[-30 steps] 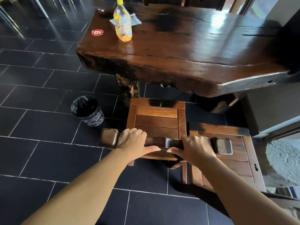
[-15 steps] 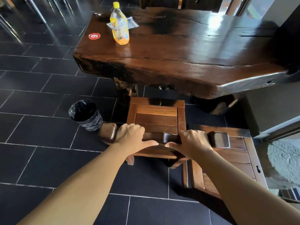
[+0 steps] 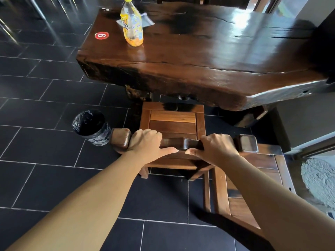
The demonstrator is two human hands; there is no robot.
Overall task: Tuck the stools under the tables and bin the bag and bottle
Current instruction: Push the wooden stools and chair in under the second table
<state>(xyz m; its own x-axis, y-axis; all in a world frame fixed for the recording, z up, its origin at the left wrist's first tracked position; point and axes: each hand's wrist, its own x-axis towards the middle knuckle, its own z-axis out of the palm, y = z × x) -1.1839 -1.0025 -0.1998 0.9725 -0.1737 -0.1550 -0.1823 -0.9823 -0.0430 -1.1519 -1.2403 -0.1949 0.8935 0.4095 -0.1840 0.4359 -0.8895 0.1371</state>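
Stool (image 3: 173,122) pushed partway under slab table (image 3: 199,57)

Just beyond the fingers, the table overhangs the stool's far edge, which has slid forward; tucking looks nearly done. Left of them sits the bin (image 3: 90,126); bottle (image 3: 132,24) and bag (image 3: 147,20) lie far ahead. Left hand (image 3: 145,142) and right hand (image 3: 215,147) curl tight around the stool's back rail (image 3: 181,143).

We log the bottle (image 3: 132,24) on the tabletop (image 3: 208,51), the bag (image 3: 147,20) just behind it. The stool (image 3: 173,122) stands before the tabletop, with the bin (image 3: 90,126) on the floor to its left and the second stool (image 3: 253,178) to its right.
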